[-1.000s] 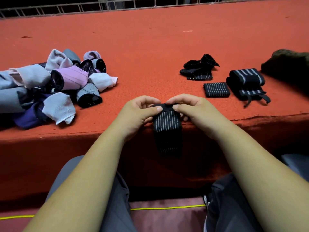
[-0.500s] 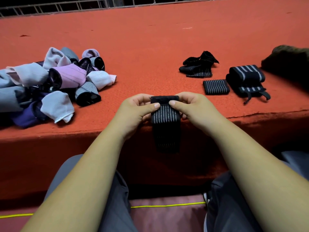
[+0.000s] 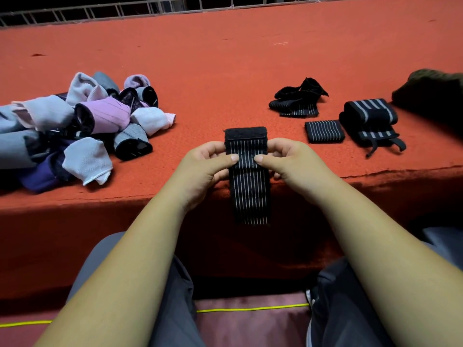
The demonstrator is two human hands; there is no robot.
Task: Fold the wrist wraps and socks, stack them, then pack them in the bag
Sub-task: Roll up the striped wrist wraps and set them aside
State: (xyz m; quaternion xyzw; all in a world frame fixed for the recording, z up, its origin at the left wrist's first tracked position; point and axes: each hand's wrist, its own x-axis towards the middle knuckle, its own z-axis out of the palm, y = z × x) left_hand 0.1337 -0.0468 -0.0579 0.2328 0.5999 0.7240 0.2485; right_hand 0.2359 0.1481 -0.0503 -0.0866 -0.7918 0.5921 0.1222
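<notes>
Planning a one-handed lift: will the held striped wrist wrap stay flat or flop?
Probably flop: the wrist wrap hangs limp below the left hand and right hand. Likely light, since fingertip pinches hold it. Its ribbed weave probably resists slipping.

Head view in dim, warm overhead light: the counter (image 3: 250, 58) top is evenly lit and sharp, its front face lies in deep shadow, the socks (image 3: 87, 126) cast short soft shadows, and wide-angle distortion bows the railing (image 3: 100, 11) and stretches the forearms (image 3: 125, 271).
</notes>
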